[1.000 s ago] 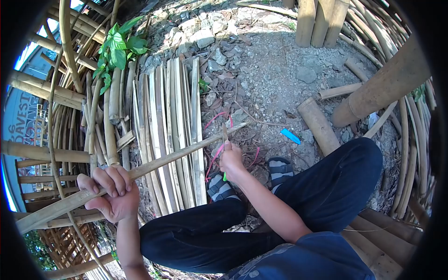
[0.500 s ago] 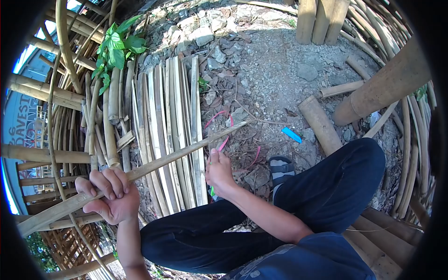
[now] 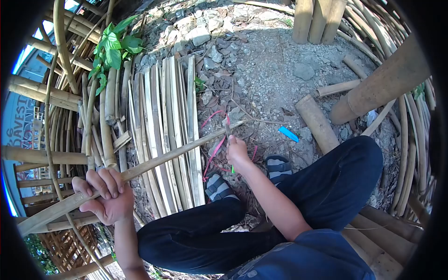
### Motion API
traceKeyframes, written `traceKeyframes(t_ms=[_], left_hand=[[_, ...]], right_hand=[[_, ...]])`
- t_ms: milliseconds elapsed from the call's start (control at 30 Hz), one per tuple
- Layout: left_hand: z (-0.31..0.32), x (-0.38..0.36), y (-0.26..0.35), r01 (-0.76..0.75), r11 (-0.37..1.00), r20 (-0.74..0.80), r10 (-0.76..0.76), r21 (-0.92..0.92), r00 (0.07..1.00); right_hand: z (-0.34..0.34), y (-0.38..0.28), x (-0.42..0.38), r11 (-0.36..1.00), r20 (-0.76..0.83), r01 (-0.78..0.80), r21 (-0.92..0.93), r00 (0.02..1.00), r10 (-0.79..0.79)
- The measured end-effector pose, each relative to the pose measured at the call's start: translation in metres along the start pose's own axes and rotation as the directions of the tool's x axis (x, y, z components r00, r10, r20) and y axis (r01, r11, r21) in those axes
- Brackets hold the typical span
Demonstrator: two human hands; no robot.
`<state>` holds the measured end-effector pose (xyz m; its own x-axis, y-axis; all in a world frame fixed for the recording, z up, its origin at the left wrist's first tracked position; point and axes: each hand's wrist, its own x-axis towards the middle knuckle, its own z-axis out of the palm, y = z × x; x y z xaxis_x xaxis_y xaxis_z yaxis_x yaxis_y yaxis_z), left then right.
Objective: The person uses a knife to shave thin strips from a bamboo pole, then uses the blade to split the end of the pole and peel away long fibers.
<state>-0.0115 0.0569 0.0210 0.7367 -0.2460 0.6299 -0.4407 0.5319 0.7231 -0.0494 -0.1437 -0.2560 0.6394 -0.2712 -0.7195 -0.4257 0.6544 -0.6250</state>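
My left hand (image 3: 111, 196) is wrapped round a long bamboo strip (image 3: 161, 159), which slants from the lower left up toward the middle of the view. Near the strip's far tip, my right hand (image 3: 238, 153) is closed on a knife (image 3: 227, 129). A bit of its bright green handle shows below the fist, and the narrow blade points up, crossing the strip close to its end. Beneath this end, a pink ribbon (image 3: 215, 151) lies loose on the ground.
Split bamboo slats (image 3: 163, 116) lie side by side under the strip. A blue object (image 3: 289, 134) rests on the gravel, right of my hands. Thick bamboo poles (image 3: 382, 86) stand or lie at the right, and a leafy plant (image 3: 112, 49) grows at upper left.
My right hand has slid the knife outward along the strip, up and to the right, toward its tip. My left hand keeps its grip in nearly the same place.
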Motion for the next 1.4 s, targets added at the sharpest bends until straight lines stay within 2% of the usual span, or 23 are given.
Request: traceKeyframes(t_ms=[33, 167, 233, 367, 433, 500, 633, 700, 933, 1000, 1100, 1167, 1200, 1233, 1300, 1367, 1400], left_hand=[[0.001, 0.000, -0.001, 0.004, 1.000, 0.000, -0.004, -0.001, 1.000], [-0.004, 0.000, 0.000, 0.002, 1.000, -0.001, -0.002, 0.024, 1.000], [-0.004, 0.000, -0.001, 0.000, 0.999, 0.001, 0.000, 0.036, 1.000], [0.002, 0.000, -0.002, -0.006, 1.000, -0.014, 0.006, -0.005, 1.000], [0.002, 0.000, -0.003, -0.012, 1.000, -0.009, 0.012, -0.010, 1.000], [0.001, -0.001, -0.002, -0.025, 0.998, 0.011, 0.025, 0.053, 1.000], [0.005, 0.000, -0.003, -0.034, 0.998, -0.018, 0.035, 0.058, 0.999], [0.010, 0.001, -0.003, -0.022, 1.000, -0.012, 0.022, -0.007, 1.000], [0.002, 0.003, -0.005, -0.022, 1.000, -0.015, 0.022, -0.013, 1.000], [-0.002, 0.003, -0.006, -0.027, 0.999, -0.025, 0.028, 0.027, 0.999], [-0.002, 0.004, -0.005, -0.019, 0.998, -0.061, 0.022, 0.057, 0.998], [-0.008, 0.002, -0.004, -0.017, 0.999, -0.028, 0.018, 0.035, 0.999], [-0.010, 0.002, -0.005, -0.020, 1.000, 0.006, 0.020, 0.009, 1.000], [-0.009, 0.003, -0.006, -0.021, 1.000, 0.005, 0.021, 0.006, 1.000], [-0.006, 0.001, -0.003, 0.000, 0.999, -0.069, 0.003, 0.035, 0.998], [-0.006, 0.000, -0.002, -0.005, 0.999, -0.034, 0.006, 0.035, 0.999], [-0.007, 0.000, -0.001, -0.006, 0.999, -0.005, 0.006, 0.034, 1.000]], right_hand=[[0.004, -0.001, -0.003, 0.998, -0.022, -0.008, -0.065, 1.000, 0.007], [0.021, 0.005, -0.015, 0.999, -0.045, 0.006, -0.049, 0.999, -0.009], [0.027, 0.015, -0.017, 0.993, -0.034, 0.100, -0.058, 0.994, -0.103], [0.043, 0.000, -0.054, 0.994, 0.032, -0.005, 0.107, 0.999, 0.002], [0.043, -0.006, -0.060, 0.991, 0.040, -0.044, 0.128, 0.998, 0.040], [0.044, -0.006, -0.064, 0.972, 0.040, -0.052, 0.231, 0.998, 0.044], [0.050, -0.004, -0.075, 0.974, 0.010, -0.047, 0.224, 0.999, 0.046], [0.048, -0.004, -0.075, 0.964, 0.064, -0.069, 0.257, 0.996, 0.054], [0.055, -0.006, -0.090, 0.925, 0.099, -0.163, 0.343, 0.986, 0.137], [0.059, -0.005, -0.096, 0.957, 0.152, -0.085, 0.277, 0.987, 0.044], [0.066, 0.001, -0.089, 0.967, 0.149, -0.018, 0.253, 0.989, -0.021], [0.068, 0.005, -0.098, 0.977, 0.139, -0.017, 0.211, 0.990, -0.012], [0.074, 0.013, -0.108, 0.975, 0.191, 0.213, 0.070, 0.956, -0.223], [0.080, 0.019, -0.116, 0.898, 0.269, 0.436, -0.059, 0.873, -0.407], [0.092, 0.007, -0.150, 0.913, 0.352, 0.401, -0.067, 0.866, -0.355], [0.091, 0.008, -0.143, 0.952, 0.343, 0.296, 0.074, 0.889, -0.303], [0.085, 0.007, -0.130, 0.967, 0.267, 0.243, 0.082, 0.929, -0.256]])
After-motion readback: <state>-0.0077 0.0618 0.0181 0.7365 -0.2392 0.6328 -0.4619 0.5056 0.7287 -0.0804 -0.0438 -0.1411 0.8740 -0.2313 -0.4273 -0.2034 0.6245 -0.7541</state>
